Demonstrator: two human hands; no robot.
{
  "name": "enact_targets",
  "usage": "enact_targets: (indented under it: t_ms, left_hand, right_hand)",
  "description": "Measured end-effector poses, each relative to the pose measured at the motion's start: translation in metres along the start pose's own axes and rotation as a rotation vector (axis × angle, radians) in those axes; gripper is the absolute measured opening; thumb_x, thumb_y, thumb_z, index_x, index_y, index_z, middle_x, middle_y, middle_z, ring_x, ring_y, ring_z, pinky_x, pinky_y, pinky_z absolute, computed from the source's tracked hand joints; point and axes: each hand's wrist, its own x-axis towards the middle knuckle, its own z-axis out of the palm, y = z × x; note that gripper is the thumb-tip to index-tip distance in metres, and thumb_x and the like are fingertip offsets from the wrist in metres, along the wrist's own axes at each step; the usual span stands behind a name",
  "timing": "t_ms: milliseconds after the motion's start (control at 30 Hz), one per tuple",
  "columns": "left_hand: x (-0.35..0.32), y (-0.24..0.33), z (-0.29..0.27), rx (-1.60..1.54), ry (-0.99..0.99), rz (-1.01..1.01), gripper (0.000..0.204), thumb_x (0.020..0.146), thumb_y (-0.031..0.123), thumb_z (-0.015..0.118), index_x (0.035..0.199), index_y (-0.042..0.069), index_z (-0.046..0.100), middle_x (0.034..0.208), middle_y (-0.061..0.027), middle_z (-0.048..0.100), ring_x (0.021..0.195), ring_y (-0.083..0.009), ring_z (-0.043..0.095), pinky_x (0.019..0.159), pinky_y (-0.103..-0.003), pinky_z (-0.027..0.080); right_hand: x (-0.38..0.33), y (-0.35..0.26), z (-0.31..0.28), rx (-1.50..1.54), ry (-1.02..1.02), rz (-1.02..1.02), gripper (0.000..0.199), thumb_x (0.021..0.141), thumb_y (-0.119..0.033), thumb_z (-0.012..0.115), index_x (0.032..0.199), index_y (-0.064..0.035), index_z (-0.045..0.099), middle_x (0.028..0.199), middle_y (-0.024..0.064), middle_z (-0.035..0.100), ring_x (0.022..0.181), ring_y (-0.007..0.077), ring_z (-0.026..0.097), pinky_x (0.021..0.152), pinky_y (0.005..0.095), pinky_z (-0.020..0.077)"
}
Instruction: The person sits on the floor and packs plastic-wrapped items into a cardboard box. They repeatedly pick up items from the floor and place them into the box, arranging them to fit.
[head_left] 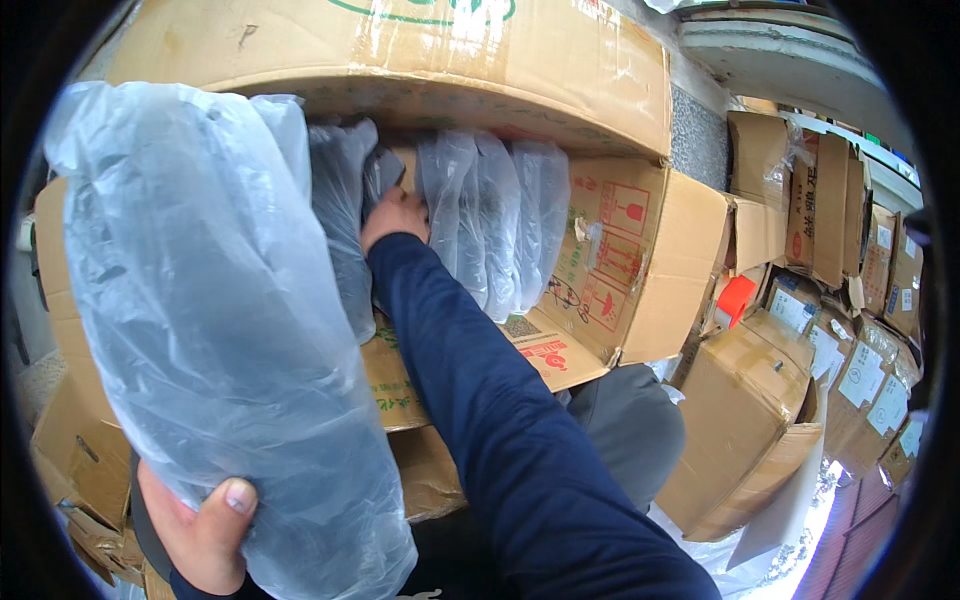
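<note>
My left hand (205, 530) grips the lower end of a long dark item in a cloudy plastic bag (220, 320), its thumb on the front. The bag stands tilted at the left and hides part of the carton behind it. Inside an open cardboard carton (480, 95), several similar bagged items (490, 215) stand side by side. My right hand (398, 215) reaches in among them, its fingers curled at a dark bagged item (380, 175). Whether the fingers hold that item is partly hidden. Another bagged item (342, 220) stands just left of this hand.
A taped cardboard box (745, 400) stands at the right, with a red tape roll (736, 298) by its top. Farther right are stacked cartons (820, 205) with white labels. The carton's right flap (680, 260) sticks outward. An open cardboard box (80, 440) lies at the lower left.
</note>
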Motion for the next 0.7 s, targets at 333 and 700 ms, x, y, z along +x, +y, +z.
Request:
enact_targets:
  t_ms: [333, 700]
  left_hand:
    - [0.004, -0.006, 0.004, -0.084, -0.005, 0.081, 0.077, 0.074, 0.031, 0.076, 0.130, -0.007, 0.041, 0.121, -0.0156, 0.055, 0.107, -0.0224, 0.054, 0.096, -0.035, 0.040]
    - [0.006, 0.003, -0.029, 0.048, 0.111, 0.233, 0.078, 0.074, 0.033, 0.076, 0.131, -0.008, 0.042, 0.122, -0.0150, 0.056, 0.108, -0.0227, 0.054, 0.096, -0.034, 0.041]
  right_hand:
    - [-0.004, 0.016, -0.019, -0.124, 0.097, -0.029, 0.064, 0.092, -0.018, 0.048, 0.149, 0.0000, 0.022, 0.133, 0.0258, 0.051, 0.115, 0.0365, 0.058, 0.088, 0.0544, 0.0482]
    - [-0.011, 0.041, -0.014, -0.826, 0.095, -0.769, 0.045, 0.091, -0.022, 0.043, 0.128, -0.0017, 0.059, 0.149, 0.0207, 0.037, 0.143, 0.0394, 0.023, 0.113, 0.0658, 0.0087]
